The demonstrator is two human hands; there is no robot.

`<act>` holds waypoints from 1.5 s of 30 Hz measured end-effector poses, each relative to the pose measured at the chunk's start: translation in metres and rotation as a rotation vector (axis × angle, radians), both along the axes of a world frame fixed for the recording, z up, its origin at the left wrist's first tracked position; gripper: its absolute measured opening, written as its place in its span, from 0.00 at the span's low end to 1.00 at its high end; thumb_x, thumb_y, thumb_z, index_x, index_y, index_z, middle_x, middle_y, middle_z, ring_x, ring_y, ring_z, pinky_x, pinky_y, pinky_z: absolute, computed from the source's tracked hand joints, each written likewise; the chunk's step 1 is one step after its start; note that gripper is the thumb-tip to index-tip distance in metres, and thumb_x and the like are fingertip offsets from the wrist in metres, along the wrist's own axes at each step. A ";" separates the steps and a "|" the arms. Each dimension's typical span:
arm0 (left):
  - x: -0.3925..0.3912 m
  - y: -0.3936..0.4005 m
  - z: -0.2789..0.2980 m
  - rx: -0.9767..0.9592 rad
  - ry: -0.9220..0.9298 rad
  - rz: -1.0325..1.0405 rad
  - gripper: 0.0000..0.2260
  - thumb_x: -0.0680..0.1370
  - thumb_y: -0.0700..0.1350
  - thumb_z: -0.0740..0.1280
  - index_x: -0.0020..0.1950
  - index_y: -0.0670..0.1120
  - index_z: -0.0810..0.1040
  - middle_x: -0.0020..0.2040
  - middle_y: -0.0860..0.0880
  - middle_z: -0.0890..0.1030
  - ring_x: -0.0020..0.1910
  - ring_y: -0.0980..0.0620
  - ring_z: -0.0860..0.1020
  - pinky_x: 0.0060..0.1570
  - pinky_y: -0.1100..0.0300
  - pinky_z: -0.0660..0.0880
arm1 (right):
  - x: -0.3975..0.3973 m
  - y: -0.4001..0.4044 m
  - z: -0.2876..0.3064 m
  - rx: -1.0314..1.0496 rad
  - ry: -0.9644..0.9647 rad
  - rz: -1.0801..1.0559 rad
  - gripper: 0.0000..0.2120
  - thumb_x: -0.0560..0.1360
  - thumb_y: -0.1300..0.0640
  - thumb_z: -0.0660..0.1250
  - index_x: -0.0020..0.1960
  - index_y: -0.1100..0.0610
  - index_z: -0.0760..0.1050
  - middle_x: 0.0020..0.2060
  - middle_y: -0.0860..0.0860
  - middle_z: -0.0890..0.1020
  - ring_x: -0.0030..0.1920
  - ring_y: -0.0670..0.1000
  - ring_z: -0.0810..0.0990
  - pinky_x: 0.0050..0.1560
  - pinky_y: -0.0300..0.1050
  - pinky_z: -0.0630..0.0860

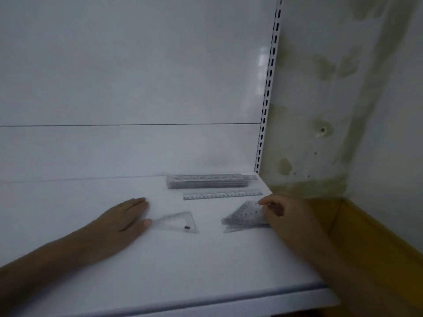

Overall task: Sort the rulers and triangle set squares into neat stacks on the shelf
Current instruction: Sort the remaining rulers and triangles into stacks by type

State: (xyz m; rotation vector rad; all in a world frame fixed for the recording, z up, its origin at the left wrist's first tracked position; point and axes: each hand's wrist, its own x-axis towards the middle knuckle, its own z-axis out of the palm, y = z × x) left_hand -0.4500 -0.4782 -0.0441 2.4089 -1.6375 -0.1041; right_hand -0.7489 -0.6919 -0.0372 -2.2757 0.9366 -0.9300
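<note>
Shelf: white shelf [160,266] carries every piece; no container on it.
Left hand: left hand [124,219] lies flat on the shelf, fingers straight and together, holding nothing; the thumb tip touches, or all but touches, the near corner of a set square.
Single set square: clear single set square [177,223] lies flat just right of the left thumb, with a small dark mark near its lower right corner.
Right hand: right hand [278,212] has its fingers curled on the right edge of the set square stack, pinching it; how firm the grip is cannot be told.
Set square stack: set square stack [243,217] lies under and just left of the right fingers, edges fanned out unevenly.
Loose ruler: loose ruler [223,194] lies flat just beyond the right hand's fingertips.
Ruler stack: ruler stack [209,181] lies behind the loose ruler, against the back panel.
</note>
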 end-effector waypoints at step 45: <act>0.290 0.505 0.028 -0.359 0.042 0.509 0.17 0.74 0.62 0.53 0.61 0.61 0.69 0.61 0.64 0.71 0.60 0.63 0.69 0.61 0.66 0.64 | 0.490 0.384 0.023 -0.328 0.777 0.794 0.52 0.65 0.24 0.46 0.78 0.55 0.40 0.77 0.47 0.43 0.76 0.46 0.41 0.75 0.44 0.43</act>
